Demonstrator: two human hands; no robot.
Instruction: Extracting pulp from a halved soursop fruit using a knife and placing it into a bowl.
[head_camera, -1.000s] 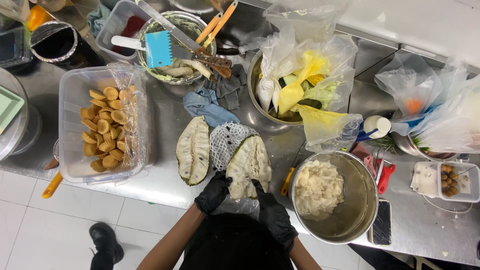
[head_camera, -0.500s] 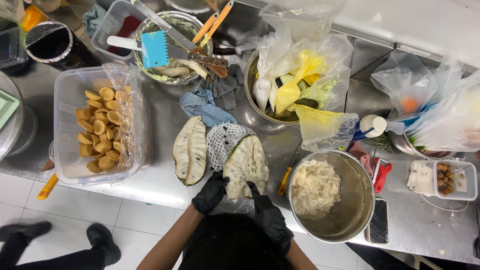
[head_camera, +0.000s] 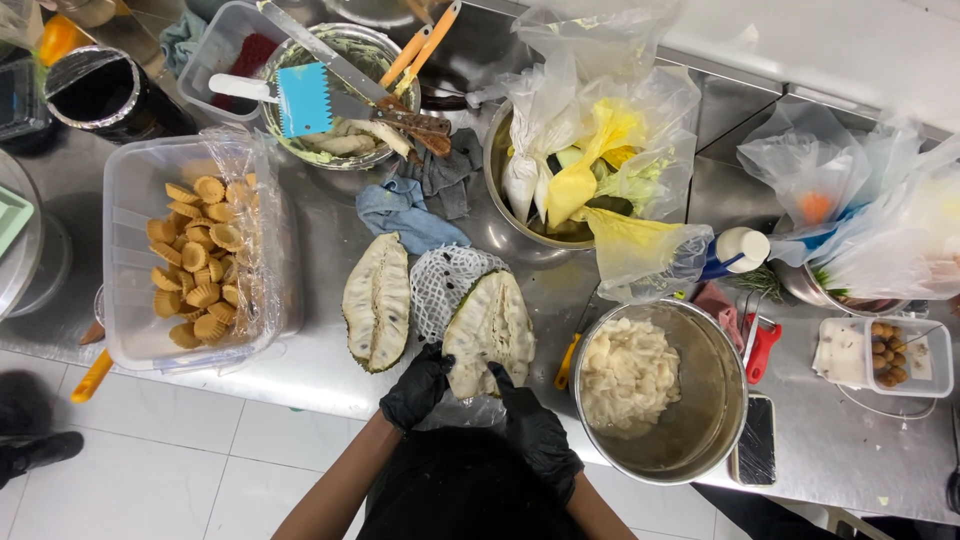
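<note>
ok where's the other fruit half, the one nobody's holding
In the head view it lies cut side up at the counter's front edge, the fruit half just left of the white foam net, right of the tub of pastry shells.

My only view comes from the head camera, looking almost straight down from well above the steel counter (head_camera: 330, 365), near enough to fill the frame with it, white floor (head_camera: 180, 470) along the bottom edge.

Both black-gloved hands are gripping the near end of a halved soursop (head_camera: 490, 325) lying on white foam netting (head_camera: 440, 285): left hand (head_camera: 418, 388), right hand (head_camera: 535, 428). The other half (head_camera: 377, 300) is lying just beside it. A steel bowl of white pulp (head_camera: 700, 440) is sitting to the right, a plastic tub of small tart shells (head_camera: 135, 190) to the left.
</note>
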